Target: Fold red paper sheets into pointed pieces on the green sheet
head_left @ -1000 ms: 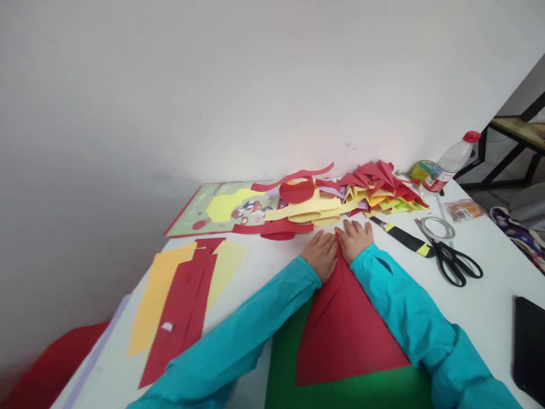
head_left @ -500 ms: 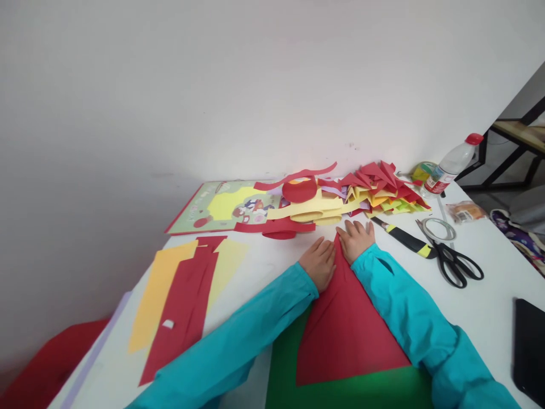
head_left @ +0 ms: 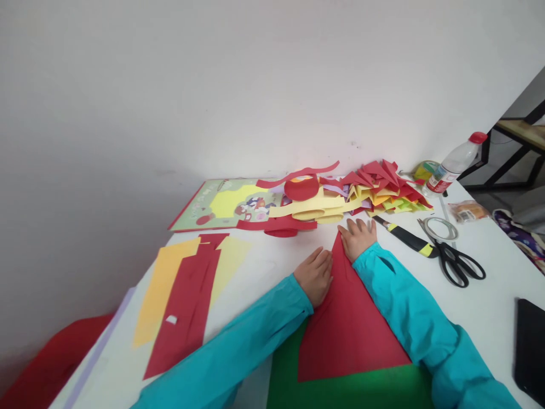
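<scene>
A red paper triangle point(head_left: 347, 321) lies on a green sheet point(head_left: 349, 392) on the white table, its tip pointing away from me. My left hand point(head_left: 315, 274) lies flat with fingers stretched out on the triangle's left edge, a little below the tip. My right hand point(head_left: 358, 238) presses flat on the right edge beside the tip, fingers spread. Both arms wear teal sleeves. Neither hand holds anything.
A heap of red and yellow paper cut-outs point(head_left: 340, 196) lies behind the hands, next to a picture book point(head_left: 221, 204). Red and yellow strips point(head_left: 185, 292) lie at the left. A utility knife point(head_left: 406, 238), scissors point(head_left: 457, 261), tape roll point(head_left: 438, 227), bottle point(head_left: 453, 162) and dark phone point(head_left: 530, 346) are at the right.
My left hand has slid back down the triangle's left edge, away from the tip. My right hand has stayed near the tip.
</scene>
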A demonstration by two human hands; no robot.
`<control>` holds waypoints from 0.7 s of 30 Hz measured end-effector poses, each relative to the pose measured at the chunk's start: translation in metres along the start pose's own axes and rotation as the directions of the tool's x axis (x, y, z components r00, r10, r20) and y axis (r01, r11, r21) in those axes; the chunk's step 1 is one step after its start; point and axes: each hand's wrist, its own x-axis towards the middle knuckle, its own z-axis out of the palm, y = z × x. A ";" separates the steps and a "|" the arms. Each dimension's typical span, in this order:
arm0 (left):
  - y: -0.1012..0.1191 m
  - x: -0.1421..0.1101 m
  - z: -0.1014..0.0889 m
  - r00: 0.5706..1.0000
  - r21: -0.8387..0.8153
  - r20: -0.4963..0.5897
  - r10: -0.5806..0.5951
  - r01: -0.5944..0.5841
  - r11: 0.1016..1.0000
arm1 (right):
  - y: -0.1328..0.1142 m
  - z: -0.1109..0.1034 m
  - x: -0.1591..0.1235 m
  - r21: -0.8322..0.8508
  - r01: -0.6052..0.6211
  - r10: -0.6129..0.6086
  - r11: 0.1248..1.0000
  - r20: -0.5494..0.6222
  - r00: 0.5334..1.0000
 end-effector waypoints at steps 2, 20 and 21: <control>-0.004 0.001 0.003 1.000 -0.007 -0.011 0.004 -0.004 1.000 | 0.003 -0.001 0.001 -0.010 -0.012 0.012 1.000 0.006 1.000; 0.007 -0.004 0.000 0.999 0.029 -0.012 0.047 -0.046 0.998 | 0.007 -0.006 0.001 0.001 -0.072 0.072 0.997 0.057 0.996; 0.009 -0.006 0.000 0.999 0.040 -0.014 0.053 -0.052 0.998 | 0.007 -0.006 0.001 0.003 -0.073 0.073 0.997 0.056 0.996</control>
